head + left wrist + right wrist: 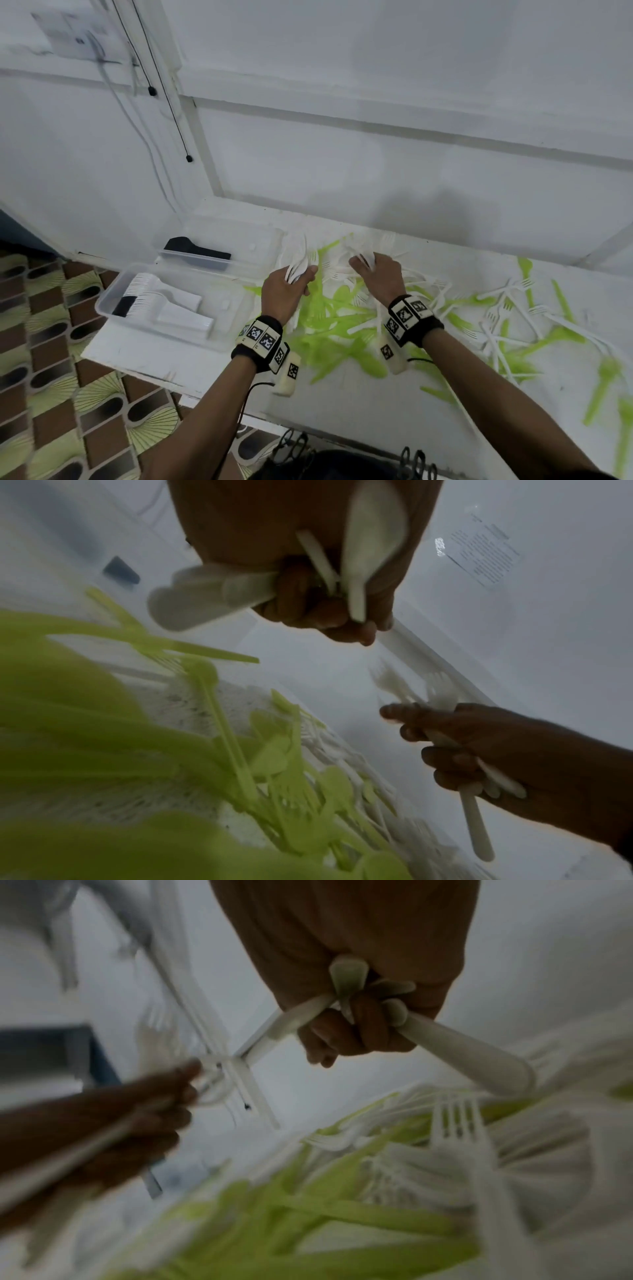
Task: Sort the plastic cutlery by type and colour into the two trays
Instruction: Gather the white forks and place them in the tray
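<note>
— What did your wrist camera catch?
— My right hand (356,1026) gripped several white handles (462,1053); my left hand (137,1112) held white forks (154,1039). Below lay blurred green cutlery (342,1215) and a white fork (457,1118).

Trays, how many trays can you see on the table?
2. The near tray sits at the table's left edge with white cutlery stacked in it. The far tray lies just behind it, by the wall, holding something dark. None seem hidden.
</note>
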